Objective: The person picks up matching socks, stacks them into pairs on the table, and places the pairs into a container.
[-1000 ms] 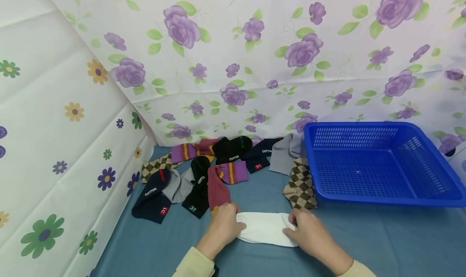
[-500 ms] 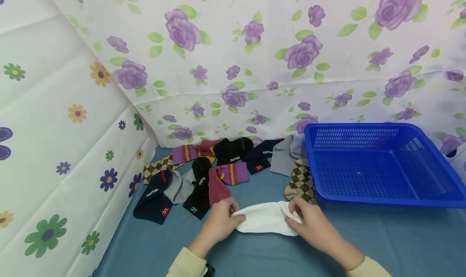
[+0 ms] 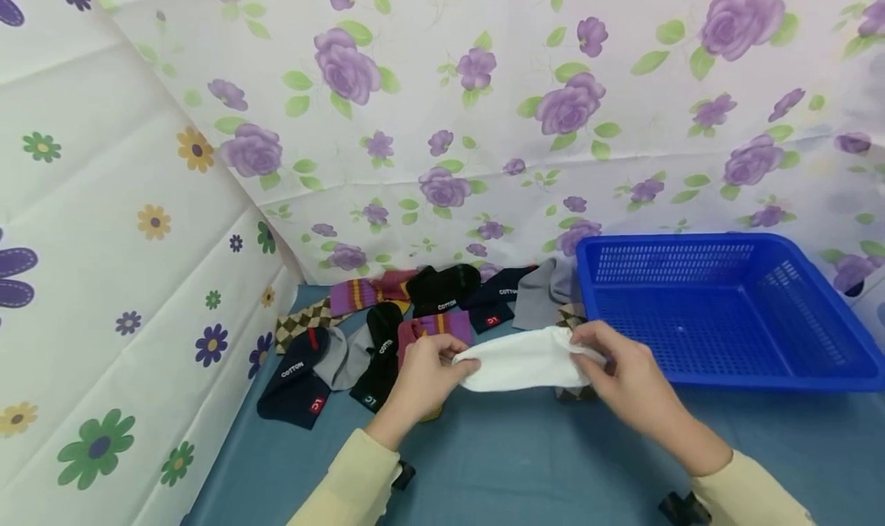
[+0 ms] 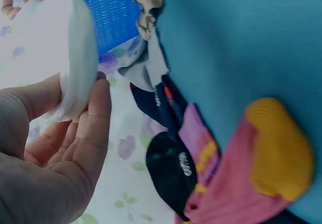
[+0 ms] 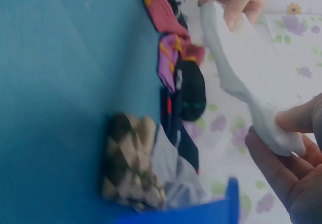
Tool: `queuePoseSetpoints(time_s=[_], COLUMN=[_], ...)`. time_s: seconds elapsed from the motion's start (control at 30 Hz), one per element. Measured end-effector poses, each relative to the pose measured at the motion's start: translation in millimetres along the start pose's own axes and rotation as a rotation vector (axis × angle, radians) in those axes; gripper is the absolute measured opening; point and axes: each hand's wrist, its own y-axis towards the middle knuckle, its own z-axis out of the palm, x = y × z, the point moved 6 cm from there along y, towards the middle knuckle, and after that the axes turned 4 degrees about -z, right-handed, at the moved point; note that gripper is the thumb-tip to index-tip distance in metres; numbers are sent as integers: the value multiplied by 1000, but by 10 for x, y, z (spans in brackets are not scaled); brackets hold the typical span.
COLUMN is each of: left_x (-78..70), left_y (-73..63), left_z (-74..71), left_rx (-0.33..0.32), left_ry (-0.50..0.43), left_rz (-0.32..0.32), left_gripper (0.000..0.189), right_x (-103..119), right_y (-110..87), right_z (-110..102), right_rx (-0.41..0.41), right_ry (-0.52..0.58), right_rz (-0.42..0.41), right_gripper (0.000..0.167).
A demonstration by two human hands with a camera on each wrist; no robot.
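A white sock [image 3: 522, 361] is stretched sideways between both hands, raised over the blue-grey table cloth. The left hand [image 3: 429, 368] pinches its left end between thumb and fingers; the left wrist view shows the thumb on one face of the sock [image 4: 80, 58] and fingertips on the other. At the opposite end, the right hand [image 3: 625, 368] pinches the fabric near a fold. In the right wrist view the sock [image 5: 241, 68] bends slightly toward that hand. Behind it, a brown-and-beige checked sock [image 3: 570, 394] is partly covered.
A blue plastic basket [image 3: 681, 380] stands at the right. Several socks lie along the back and left, among them a navy sock [image 3: 293, 388], a grey sock [image 3: 532, 299], a black sock [image 3: 442, 288] and a purple striped sock [image 3: 449, 325]. Floral sheets [image 3: 415, 134] wall the back and left.
Both hands have lifted the white sock up and away from the body, from low over the cloth toward the back row. It now overlaps the checked sock in the head view.
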Motion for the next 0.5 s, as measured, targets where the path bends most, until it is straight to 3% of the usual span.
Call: queuePoseSetpoints(time_s=[0.23,0.33,0.5], left_x=[-264,-376,-553], left_y=[218,317,447], left_z=[-57,-61,-62], left_rx=[-43,-44,-14], left_ry=[-11,-42,-96], left_rz=[97,148,203], left_gripper=[14,14,12], right_x=[-135,-150,-150], right_y=[178,236,333], right_z=[-240,-363,-528], right_rx=[15,-23,-78], right_ry=[40,5,-63], right_rz=[16,-55,-179], right_gripper=[21,20,39])
